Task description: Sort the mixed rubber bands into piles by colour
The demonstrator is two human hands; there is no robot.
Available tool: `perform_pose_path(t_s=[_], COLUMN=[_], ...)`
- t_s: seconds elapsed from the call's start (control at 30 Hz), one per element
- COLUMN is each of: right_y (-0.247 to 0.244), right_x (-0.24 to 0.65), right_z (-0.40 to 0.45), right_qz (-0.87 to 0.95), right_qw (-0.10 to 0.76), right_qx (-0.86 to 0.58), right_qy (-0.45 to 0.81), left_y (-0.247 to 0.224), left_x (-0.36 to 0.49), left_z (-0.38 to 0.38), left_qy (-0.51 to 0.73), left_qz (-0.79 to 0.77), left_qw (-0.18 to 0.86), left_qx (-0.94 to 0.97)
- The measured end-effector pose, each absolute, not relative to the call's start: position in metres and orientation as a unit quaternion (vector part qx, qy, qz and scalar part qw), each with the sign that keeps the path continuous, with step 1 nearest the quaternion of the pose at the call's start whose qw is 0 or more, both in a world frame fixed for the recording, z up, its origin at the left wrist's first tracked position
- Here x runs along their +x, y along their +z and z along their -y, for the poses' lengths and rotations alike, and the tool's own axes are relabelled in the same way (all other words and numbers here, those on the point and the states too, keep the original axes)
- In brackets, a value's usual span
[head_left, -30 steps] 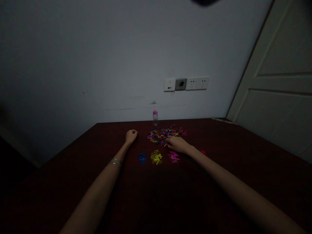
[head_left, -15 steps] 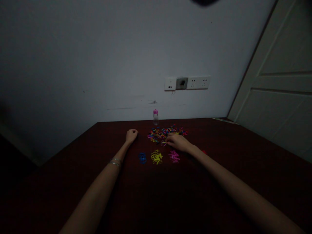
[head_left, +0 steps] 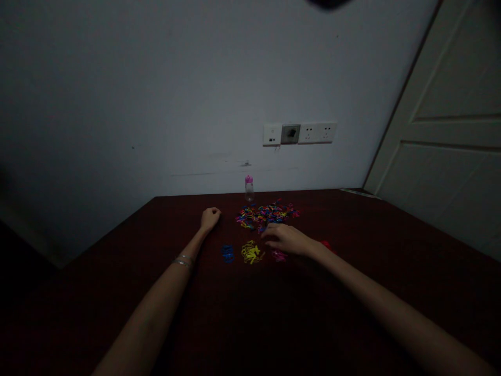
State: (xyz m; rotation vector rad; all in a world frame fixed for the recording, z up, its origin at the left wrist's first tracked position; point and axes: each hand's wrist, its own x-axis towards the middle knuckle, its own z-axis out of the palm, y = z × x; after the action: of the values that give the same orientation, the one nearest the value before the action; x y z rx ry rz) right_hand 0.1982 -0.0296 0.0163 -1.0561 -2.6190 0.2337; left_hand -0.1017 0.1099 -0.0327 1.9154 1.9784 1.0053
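My right hand (head_left: 287,238) hovers between the mixed heap and the sorted piles, thumb and fingers apart, with no band visible in them. It partly covers a pile of pink rubber bands (head_left: 279,256). Just left and below its fingertips lies a pile of yellow rubber bands (head_left: 250,252), with one darker yellow band at its right edge. A blue rubber band pile (head_left: 227,254) is farther left. Beyond the hand spreads a heap of mixed coloured rubber bands (head_left: 268,213). My left hand (head_left: 210,218) rests on the table, fingers curled closed, nothing visible in it.
A small clear bottle with a pink top (head_left: 249,189) stands behind the heap, near the wall. Red bands (head_left: 326,245) show partly behind my right wrist. Sockets and a switch (head_left: 299,133) are on the wall; a pale door (head_left: 450,136) is at right.
My right hand has come back from the heap toward me, and its fingers have parted. A yellow band now lies at the right edge of the yellow pile. My left hand stays put.
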Motion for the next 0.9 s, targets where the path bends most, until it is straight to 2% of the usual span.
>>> perform_pose_path(t_s=[0.23,0.6,0.9], right_y=[0.006,-0.044,-0.034], right_x=[0.261,0.367,0.343], right_z=[0.010,-0.008,0.000], right_qz=[0.866,0.750,0.756], right_qw=[0.190,0.300,0.228], right_qx=[-0.455,-0.587,-0.613], right_qy=[0.082,0.046,0.024], left_y=[-0.032,-0.028,0.016], left_x=[-0.102,-0.095,-0.073], left_z=[-0.110,-0.107,-0.102], left_qy=[0.334,0.251,0.214], left_qz=[-0.674,-0.679,-0.564], left_qw=[0.104,0.069,0.127], left_qx=[0.651,0.687,0.787])
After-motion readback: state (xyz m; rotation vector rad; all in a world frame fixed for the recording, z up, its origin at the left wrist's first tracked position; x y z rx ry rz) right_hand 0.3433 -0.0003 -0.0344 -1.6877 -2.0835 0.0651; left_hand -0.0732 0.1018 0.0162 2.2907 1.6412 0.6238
